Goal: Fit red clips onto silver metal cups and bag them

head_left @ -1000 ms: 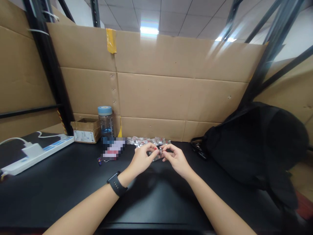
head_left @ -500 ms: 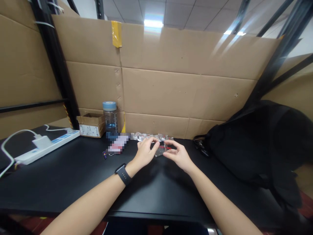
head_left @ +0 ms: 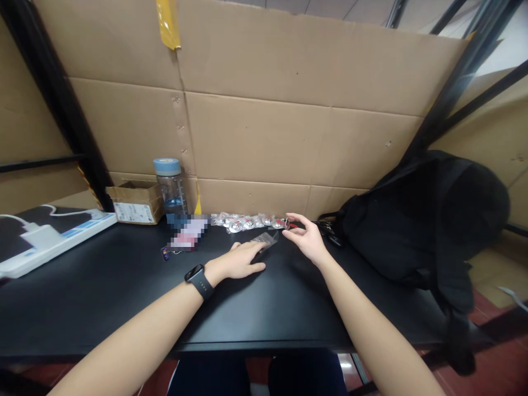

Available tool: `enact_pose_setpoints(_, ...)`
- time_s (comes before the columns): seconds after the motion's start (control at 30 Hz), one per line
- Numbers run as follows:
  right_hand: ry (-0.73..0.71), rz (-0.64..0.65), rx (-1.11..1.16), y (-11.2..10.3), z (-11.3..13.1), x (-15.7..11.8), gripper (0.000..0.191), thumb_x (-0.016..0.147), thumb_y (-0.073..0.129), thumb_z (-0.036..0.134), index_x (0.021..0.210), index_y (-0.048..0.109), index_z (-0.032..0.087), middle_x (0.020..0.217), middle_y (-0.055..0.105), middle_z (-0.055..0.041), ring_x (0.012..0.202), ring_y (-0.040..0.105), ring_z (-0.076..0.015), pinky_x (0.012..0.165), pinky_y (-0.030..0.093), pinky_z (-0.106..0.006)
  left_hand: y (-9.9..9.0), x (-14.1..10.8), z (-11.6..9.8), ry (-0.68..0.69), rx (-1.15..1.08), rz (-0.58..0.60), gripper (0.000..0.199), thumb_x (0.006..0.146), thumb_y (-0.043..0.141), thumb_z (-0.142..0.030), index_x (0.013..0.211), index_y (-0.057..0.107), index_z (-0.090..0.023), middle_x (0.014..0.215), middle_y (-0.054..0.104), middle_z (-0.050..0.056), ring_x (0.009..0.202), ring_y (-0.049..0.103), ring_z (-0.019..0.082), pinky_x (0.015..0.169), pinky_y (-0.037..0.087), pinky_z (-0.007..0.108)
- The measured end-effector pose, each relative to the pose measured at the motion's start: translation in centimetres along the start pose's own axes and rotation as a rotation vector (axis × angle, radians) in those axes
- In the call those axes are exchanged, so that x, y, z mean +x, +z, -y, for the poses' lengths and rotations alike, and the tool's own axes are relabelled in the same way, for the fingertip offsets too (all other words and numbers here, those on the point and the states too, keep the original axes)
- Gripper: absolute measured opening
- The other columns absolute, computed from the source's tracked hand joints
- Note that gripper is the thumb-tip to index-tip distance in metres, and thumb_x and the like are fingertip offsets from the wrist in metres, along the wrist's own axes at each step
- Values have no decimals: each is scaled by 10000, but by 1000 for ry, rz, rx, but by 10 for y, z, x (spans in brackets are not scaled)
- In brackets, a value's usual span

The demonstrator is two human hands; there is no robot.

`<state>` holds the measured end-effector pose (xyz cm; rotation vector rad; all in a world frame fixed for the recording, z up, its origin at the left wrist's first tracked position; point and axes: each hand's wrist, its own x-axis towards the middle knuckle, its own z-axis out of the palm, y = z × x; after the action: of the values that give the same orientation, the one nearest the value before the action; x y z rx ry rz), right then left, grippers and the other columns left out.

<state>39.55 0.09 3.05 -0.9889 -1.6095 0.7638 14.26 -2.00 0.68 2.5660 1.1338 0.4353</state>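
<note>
My left hand (head_left: 243,260), with a dark watch on the wrist, lies low over the black table (head_left: 264,313), fingers apart, its fingertips on a clear plastic bag (head_left: 266,240). Farther right, my right hand (head_left: 306,237) pinches a small shiny round item (head_left: 287,223) between thumb and fingers. Something thin and red shows beside that item. Along the foot of the cardboard wall lies a row of small wrapped silvery pieces (head_left: 247,221), just behind and left of my right hand.
At the left are a white power strip (head_left: 82,237), an open cardboard box (head_left: 136,203) and a bottle with a blue lid (head_left: 170,187). A blurred-out item (head_left: 187,235) lies before the bottle. A black backpack (head_left: 412,220) fills the right side.
My hands have moved apart. The left has lowered and opened onto the clear bag, while the right has shifted right with the small item. The view has tilted down.
</note>
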Motion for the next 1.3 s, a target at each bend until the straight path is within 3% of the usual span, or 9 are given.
enact_pose_setpoints(0.2, -143, 251, -457, -18, 9, -3, 431, 753, 772, 278, 1179, 726, 228, 1085, 693, -73, 847, 662, -182, 759, 546, -305, 4, -7, -10, 79, 62, 80, 461, 985, 517, -492, 1444, 530, -457, 1597, 428, 59, 1433, 423, 365, 1114, 356, 591)
enact_pose_setpoints(0.33, -120, 442, -671, -26, 14, -7, 377, 694, 789, 228, 1070, 771, 215, 1010, 727, -62, 842, 665, -192, 795, 513, -297, 8, -6, -11, 74, 53, 89, 448, 997, 503, -513, 1441, 538, -470, 1626, 389, 55, 1470, 373, 369, 1139, 315, 615)
enact_pose_setpoints(0.43, -54, 501, -728, -26, 16, -9, 403, 682, 791, 233, 1085, 777, 231, 933, 752, -42, 783, 674, -191, 743, 494, -277, 9, -7, -10, 57, 68, 114, 468, 1006, 478, -533, 1470, 501, -481, 1655, 339, 68, 1501, 317, 393, 1141, 273, 668)
enact_pose_setpoints(0.73, 4, 498, -736, -15, 12, -11, 303, 706, 829, 313, 992, 760, 239, 744, 721, 6, 681, 652, -171, 645, 437, -258, 13, -8, -11, 34, 65, 137, 472, 1036, 422, -473, 1507, 446, -482, 1676, 292, 79, 1534, 251, 400, 1143, 246, 695)
enact_pose_setpoints(0.9, -19, 448, -708, -10, 4, -10, 282, 726, 825, 299, 987, 754, 217, 826, 725, -19, 701, 646, -160, 648, 446, -248, 11, -7, -12, 23, 44, 147, 458, 1032, 428, -489, 1486, 482, -472, 1677, 291, 69, 1542, 234, 390, 1143, 245, 701)
enact_pose_setpoints(1.13, -59, 518, -555, -2, -3, -9, 315, 737, 722, 73, 1028, 735, 193, 906, 727, -21, 678, 643, -129, 675, 486, -238, 8, -7, -14, 22, 44, 156, 457, 1030, 432, -472, 1484, 481, -481, 1674, 294, 81, 1544, 235, 387, 1133, 235, 723)
enact_pose_setpoints(1.3, -141, 418, -661, 5, -8, -7, 309, 769, 723, 73, 1032, 728, 234, 938, 706, -11, 740, 611, -137, 719, 462, -257, 10, -5, -13, 10, 9, 157, 453, 1013, 483, -466, 1464, 504, -484, 1690, 262, 43, 1551, 222, 368, 1158, 224, 698)
